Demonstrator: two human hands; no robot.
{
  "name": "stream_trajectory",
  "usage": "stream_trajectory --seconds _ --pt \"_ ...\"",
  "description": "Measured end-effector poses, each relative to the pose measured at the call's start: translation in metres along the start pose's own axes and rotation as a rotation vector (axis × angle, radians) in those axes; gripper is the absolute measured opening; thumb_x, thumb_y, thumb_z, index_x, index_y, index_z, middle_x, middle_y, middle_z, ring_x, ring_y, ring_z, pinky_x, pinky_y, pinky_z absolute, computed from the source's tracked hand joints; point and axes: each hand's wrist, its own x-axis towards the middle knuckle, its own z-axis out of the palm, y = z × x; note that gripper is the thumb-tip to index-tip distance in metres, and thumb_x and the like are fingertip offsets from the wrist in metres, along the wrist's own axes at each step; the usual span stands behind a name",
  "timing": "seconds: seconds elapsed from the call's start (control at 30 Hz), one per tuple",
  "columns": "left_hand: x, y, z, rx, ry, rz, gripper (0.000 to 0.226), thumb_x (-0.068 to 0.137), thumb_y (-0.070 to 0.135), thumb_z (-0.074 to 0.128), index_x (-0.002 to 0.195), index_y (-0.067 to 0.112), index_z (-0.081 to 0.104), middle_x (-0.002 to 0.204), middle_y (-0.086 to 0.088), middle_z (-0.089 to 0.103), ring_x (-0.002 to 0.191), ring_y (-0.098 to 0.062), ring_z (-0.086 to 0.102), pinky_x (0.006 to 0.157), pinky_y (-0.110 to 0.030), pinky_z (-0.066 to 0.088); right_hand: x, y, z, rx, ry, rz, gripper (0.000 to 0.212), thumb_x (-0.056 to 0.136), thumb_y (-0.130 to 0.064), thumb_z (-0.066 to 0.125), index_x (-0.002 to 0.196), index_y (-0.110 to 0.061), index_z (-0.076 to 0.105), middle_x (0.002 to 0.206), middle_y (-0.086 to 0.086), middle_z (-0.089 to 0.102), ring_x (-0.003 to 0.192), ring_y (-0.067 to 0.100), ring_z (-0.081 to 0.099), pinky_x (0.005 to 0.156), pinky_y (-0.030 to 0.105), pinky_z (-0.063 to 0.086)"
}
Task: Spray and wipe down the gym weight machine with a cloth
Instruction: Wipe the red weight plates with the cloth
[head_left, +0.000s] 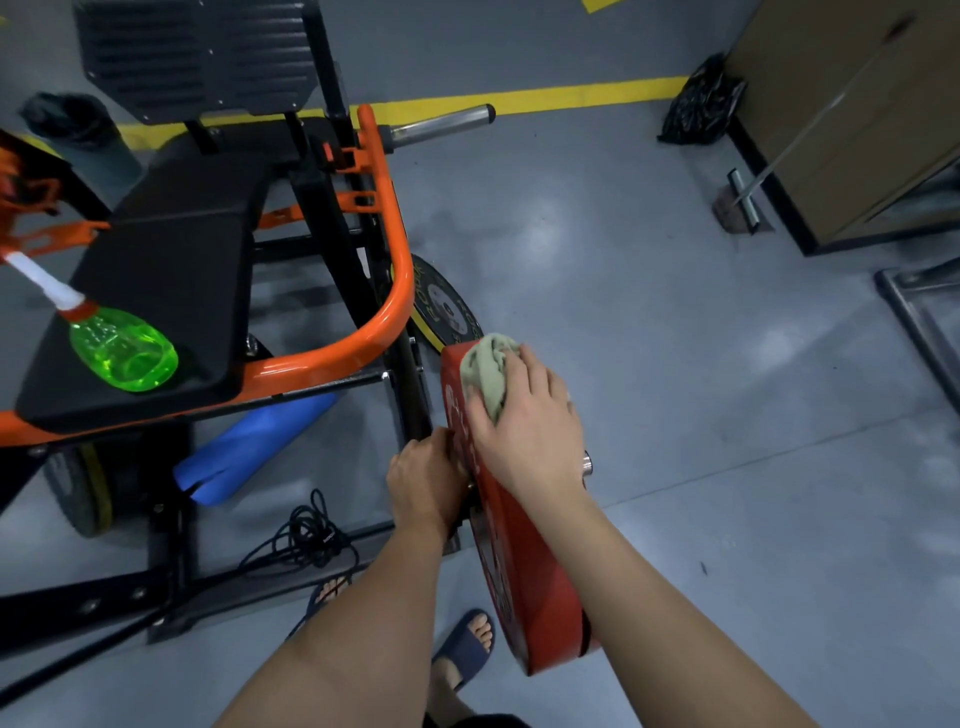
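Note:
A red weight plate (535, 587) stands on edge on the machine's lower bar, right of the seat. My right hand (524, 421) presses a pale green cloth (485, 371) against the plate's upper rim, fingers curled over the bunched fabric. My left hand (426, 480) grips the plate's inner face near its hub, the fingertips hidden behind the plate. A green spray bottle (122, 356) with a white and orange nozzle lies on its side on the black seat pad (156, 291). The orange frame tube (387, 291) curves around the seat.
A black and yellow plate (441, 306) sits behind the red one. Under the seat lie a blue rolled mat (249, 452) and a tangled black cable (306, 540). A black bag (701, 104) and a brown cabinet (852, 114) stand at far right. My sandalled feet (467, 644) are below.

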Motion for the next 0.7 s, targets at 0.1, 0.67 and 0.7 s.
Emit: stream_trajectory --seconds 0.1,0.67,0.7 --pt "0.000 0.002 -0.001 -0.027 -0.003 -0.012 0.023 0.096 0.029 0.052 0.103 0.018 0.070 0.097 -0.016 0.073 0.093 -0.040 0.067 0.073 -0.038 0.044 0.027 -0.007 0.004 -0.002 -0.095 0.016 0.063 0.097 -0.061 0.042 0.143 -0.020 0.049 0.154 0.001 0.046 0.133 0.031 0.046 0.102 0.047 0.044" --pt "0.001 -0.004 0.002 0.010 -0.055 -0.017 0.020 0.095 0.028 0.053 0.103 0.016 0.066 0.099 -0.021 0.071 0.095 -0.043 0.066 0.072 -0.039 0.044 -0.134 0.043 -0.023 0.336 -0.014 0.131 0.080 0.088 -0.064 0.057 0.153 -0.030 0.026 0.167 -0.010 0.022 0.157 0.016 0.009 0.128 0.043 0.003" --pt "0.000 -0.003 0.002 0.006 -0.054 -0.008 0.020 0.096 0.029 0.052 0.101 0.016 0.066 0.099 -0.021 0.071 0.095 -0.043 0.066 0.071 -0.039 0.042 -0.119 0.036 -0.024 0.298 -0.021 0.140 0.085 0.088 -0.062 0.058 0.156 -0.024 0.024 0.167 -0.006 0.025 0.157 0.019 0.008 0.127 0.040 -0.005"
